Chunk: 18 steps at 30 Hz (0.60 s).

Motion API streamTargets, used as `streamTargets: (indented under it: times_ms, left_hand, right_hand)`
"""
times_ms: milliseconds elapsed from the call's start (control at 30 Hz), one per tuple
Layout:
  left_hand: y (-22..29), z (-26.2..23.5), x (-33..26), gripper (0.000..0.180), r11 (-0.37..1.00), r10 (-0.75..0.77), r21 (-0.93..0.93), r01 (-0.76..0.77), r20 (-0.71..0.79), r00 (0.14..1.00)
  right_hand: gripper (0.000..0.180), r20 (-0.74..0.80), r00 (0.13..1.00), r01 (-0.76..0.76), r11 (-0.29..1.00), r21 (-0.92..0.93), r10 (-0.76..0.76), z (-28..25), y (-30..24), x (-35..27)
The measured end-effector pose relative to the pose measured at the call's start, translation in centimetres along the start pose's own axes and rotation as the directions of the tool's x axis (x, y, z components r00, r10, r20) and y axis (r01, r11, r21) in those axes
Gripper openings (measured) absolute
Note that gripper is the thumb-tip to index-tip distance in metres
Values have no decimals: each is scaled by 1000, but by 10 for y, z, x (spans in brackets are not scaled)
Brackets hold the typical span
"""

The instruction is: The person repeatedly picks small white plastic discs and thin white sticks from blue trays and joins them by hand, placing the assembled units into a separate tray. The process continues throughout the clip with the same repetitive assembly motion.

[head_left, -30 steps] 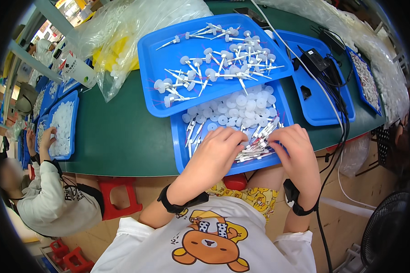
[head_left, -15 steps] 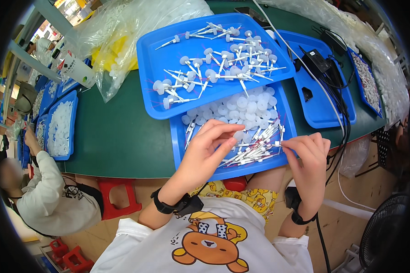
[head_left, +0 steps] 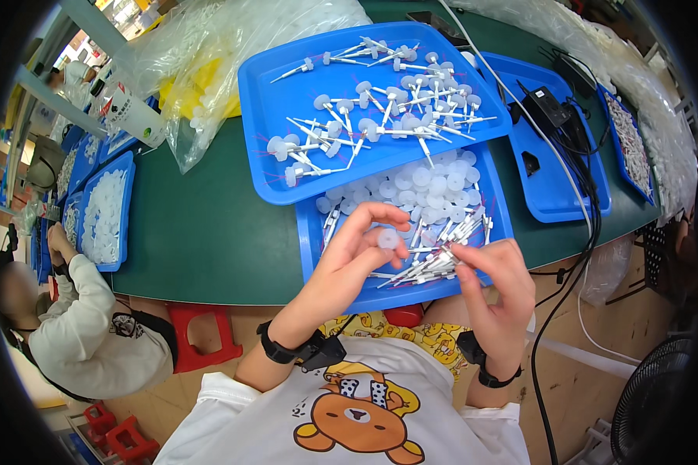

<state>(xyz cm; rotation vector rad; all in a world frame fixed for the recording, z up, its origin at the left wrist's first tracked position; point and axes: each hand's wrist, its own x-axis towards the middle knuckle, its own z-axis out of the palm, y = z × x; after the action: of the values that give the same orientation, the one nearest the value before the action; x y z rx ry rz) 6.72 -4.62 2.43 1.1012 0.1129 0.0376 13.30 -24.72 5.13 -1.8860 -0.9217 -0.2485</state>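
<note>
My left hand (head_left: 354, 252) is over the lower blue tray (head_left: 309, 240), with a translucent white disc (head_left: 388, 239) pinched at its fingertips. Facing it, my right hand (head_left: 495, 285) has thumb and forefinger closed on a thin white rod, partly hidden by the fingers. A small gap separates the two hands. Beneath them in the tray lie loose white rods (head_left: 423, 270) with fine pink threads. A heap of translucent discs (head_left: 434, 184) fills its far part. The upper blue tray (head_left: 275, 81) overlaps its far edge and carries several rods with discs fitted on them (head_left: 411, 101).
At the right, a blue tray (head_left: 554, 198) holds a black power adapter (head_left: 547, 107) and cables. A tray of small parts (head_left: 630, 147) stands beyond it. Plastic bags (head_left: 202, 85) and a white bottle (head_left: 128, 112) lie far left. A co-worker (head_left: 77, 318) sits at left.
A disc now shows in my left fingers. My right hand has moved left over the tray, closer to my left hand. The view has shifted slightly.
</note>
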Motion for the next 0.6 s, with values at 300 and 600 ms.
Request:
streamTargets:
  times_ms: [300,600]
  left_hand:
    - [-3,3,-1,9,923,168,335,-189,89,982]
    - [-1,8,-3,10,902,196,386,-194,35,980]
  right_hand:
    - [30,8,1000,10,1000,6,-10,12,-3,-3]
    - [35,31,999,43,998,-37,-42,4,-3,-2]
